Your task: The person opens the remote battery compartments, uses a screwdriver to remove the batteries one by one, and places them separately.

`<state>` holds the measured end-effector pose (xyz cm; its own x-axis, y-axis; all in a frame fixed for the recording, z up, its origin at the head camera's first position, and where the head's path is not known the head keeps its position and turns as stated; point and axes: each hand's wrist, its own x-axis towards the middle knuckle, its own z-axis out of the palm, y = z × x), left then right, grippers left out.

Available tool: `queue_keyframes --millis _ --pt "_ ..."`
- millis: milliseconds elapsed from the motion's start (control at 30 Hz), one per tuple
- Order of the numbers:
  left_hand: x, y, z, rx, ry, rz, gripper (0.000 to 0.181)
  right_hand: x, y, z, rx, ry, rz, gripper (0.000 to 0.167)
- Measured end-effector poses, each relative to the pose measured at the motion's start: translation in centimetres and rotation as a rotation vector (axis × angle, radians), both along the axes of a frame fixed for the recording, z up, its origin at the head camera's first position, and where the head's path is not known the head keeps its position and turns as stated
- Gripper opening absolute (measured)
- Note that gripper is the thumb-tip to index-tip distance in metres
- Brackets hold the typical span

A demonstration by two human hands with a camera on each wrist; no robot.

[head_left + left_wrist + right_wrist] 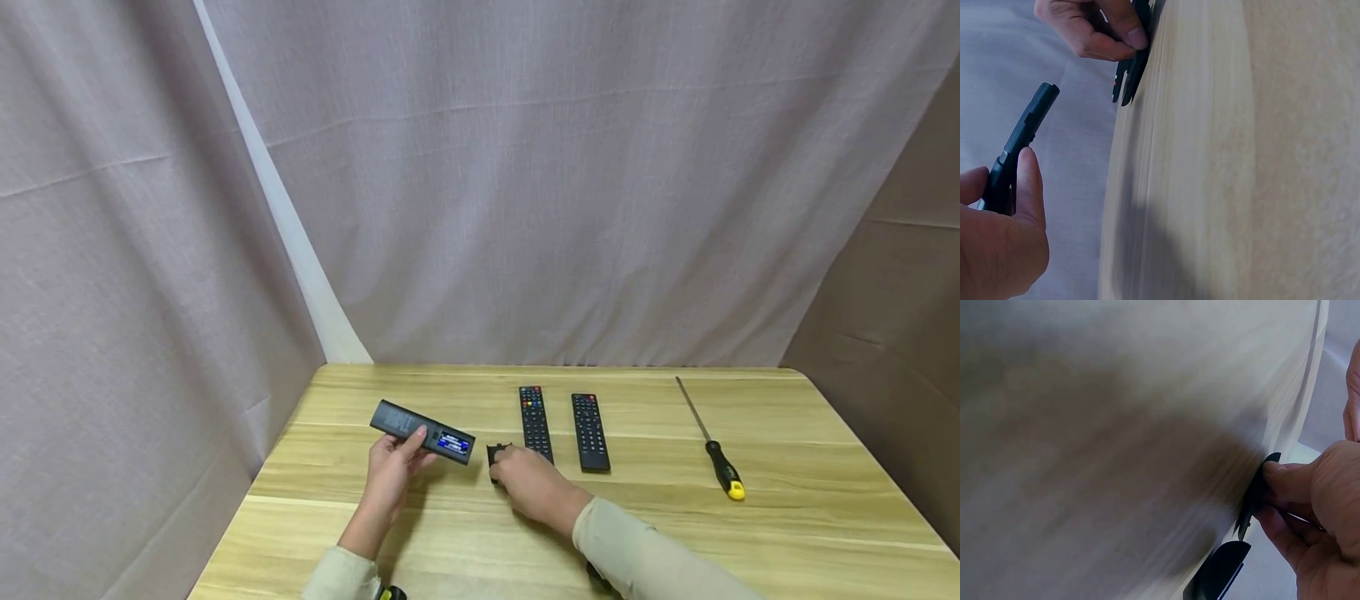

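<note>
Our left hand (390, 473) grips a remote (401, 420) above the table (450, 542), batteries (453, 444) showing; our right hand (534, 482) pinches a black cover (492, 452) nearby. We'd best steady the remote, keeping the batteries seated.

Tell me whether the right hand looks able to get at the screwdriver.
Probably yes: nothing lies over the screwdriver, but the right hand likely must first release the black cover it pinches.

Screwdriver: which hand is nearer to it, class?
Right. The right hand is left of the screwdriver, pinching a cover; the left hand is farther left, holding a remote.
</note>
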<state>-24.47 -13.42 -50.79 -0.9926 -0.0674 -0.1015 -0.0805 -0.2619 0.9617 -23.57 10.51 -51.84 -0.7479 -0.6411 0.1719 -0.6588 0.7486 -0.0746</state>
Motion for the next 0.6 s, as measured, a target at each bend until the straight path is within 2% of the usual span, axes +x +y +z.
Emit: queue_keyframes --millis 200,367,600 --pt "0.1 -0.2 0.1 -0.013 0.009 -0.001 0.03 -0.6 0.0 0.0 -0.026 0.015 0.014 0.021" --pt "0.1 -0.3 0.0 -0.014 0.01 0.0 0.03 -1.6 0.2 0.1 -0.06 -0.011 0.012 0.018" --pt "-0.1 -0.4 -0.3 -0.016 0.011 0.002 0.03 -2.5 0.2 0.1 -0.047 -0.019 0.006 0.017"
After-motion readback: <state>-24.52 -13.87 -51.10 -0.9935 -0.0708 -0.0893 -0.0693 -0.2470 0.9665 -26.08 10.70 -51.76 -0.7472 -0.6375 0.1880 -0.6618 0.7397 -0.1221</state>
